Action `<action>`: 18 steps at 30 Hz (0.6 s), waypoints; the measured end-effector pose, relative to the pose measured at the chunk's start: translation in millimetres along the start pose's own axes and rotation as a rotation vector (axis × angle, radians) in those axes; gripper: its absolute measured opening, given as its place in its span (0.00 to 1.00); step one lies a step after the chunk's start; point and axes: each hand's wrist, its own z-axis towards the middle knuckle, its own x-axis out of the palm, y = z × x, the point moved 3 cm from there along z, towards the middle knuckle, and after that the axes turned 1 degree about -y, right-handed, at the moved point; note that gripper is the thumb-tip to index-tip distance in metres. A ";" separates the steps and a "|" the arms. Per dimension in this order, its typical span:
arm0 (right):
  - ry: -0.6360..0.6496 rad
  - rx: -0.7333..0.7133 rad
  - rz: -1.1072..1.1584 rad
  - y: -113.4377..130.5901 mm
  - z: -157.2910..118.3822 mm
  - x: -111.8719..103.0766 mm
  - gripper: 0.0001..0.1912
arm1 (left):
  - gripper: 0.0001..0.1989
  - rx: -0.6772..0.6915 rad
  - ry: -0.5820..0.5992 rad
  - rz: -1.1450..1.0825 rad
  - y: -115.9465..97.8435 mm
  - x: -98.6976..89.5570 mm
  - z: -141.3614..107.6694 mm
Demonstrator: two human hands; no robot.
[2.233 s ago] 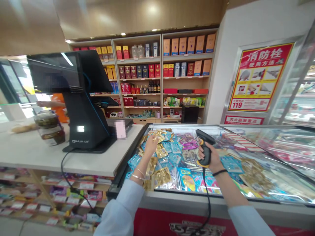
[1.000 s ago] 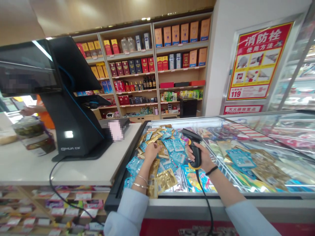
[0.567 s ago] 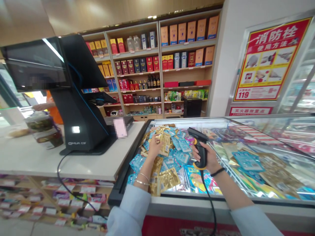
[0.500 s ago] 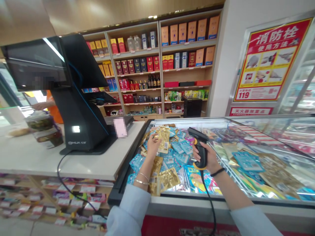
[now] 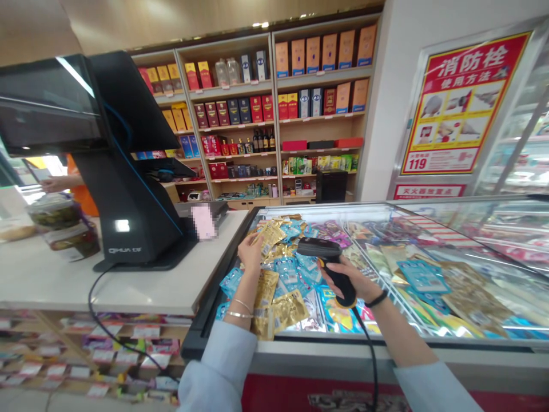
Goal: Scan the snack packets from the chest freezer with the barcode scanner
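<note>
My right hand (image 5: 347, 277) is closed around the handle of a black barcode scanner (image 5: 319, 249), its head turned to the left toward the packets. A cable runs down from the handle. My left hand (image 5: 250, 252) grips the edge of a gold packet (image 5: 270, 236) above the pile. Beneath both hands, blue packets (image 5: 286, 269) and more gold packets (image 5: 289, 309) lie heaped on the glass top of a chest freezer (image 5: 317, 345).
Left of the freezer stands a white counter (image 5: 47, 286) with a black checkout terminal (image 5: 137, 229) and lidded tubs (image 5: 71, 232). A co-worker's hand and orange sleeve (image 5: 86, 197) show behind it. More packets (image 5: 424, 280) lie on the freezer's right side. Shelves of boxed goods (image 5: 234, 111) line the back.
The scanner has swung left and lower, its head now closer to the gold packet. My left hand has shifted slightly left, and the packet in it has tilted. The view has moved slightly.
</note>
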 end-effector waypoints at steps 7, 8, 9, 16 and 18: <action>0.041 0.029 -0.169 -0.4 1.6 6.2 0.16 | 0.16 0.040 0.002 0.096 -3.8 -7.4 3.0; 0.048 0.029 -0.171 -1.0 1.7 6.5 0.16 | 0.16 0.035 0.006 0.093 -3.6 -7.6 3.1; 0.050 0.026 -0.168 -1.5 1.8 6.4 0.16 | 0.16 0.031 0.011 0.091 -3.4 -7.7 3.1; 0.036 0.009 -0.135 -2.3 0.9 3.2 0.16 | 0.16 0.009 0.015 0.067 -3.6 -8.0 2.7; 0.051 0.017 -0.140 -2.0 0.6 3.8 0.17 | 0.15 -0.002 0.011 0.057 -4.2 -7.9 2.3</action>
